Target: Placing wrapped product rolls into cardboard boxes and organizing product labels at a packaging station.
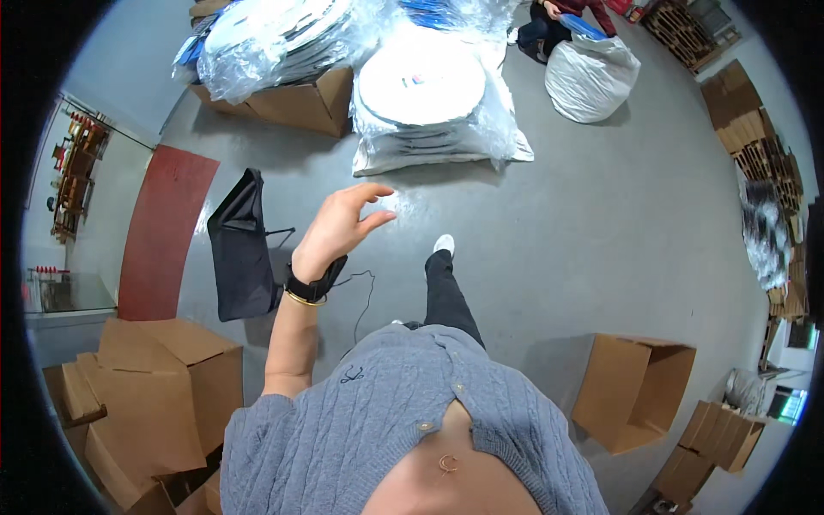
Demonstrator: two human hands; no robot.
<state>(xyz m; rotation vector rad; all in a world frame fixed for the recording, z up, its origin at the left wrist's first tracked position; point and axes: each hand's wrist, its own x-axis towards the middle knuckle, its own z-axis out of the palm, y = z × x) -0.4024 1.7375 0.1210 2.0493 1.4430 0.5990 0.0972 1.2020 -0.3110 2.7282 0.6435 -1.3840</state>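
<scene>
My left hand is raised in front of me, a dark band and a gold bracelet at its wrist. Its thumb and fingers are apart, with nothing between them. To the left of that arm, on the floor, is a black fabric item with a thin rod jutting out; I cannot make out its kind. Farther ahead stands a stack of flat round white discs in clear plastic, on a white sheet. My right hand is out of sight.
More plastic-wrapped discs fill a cardboard box at the far left. Cardboard boxes stand at the near left; another box lies open at the right. A person sits beside a white sack. A thin cable crosses the floor.
</scene>
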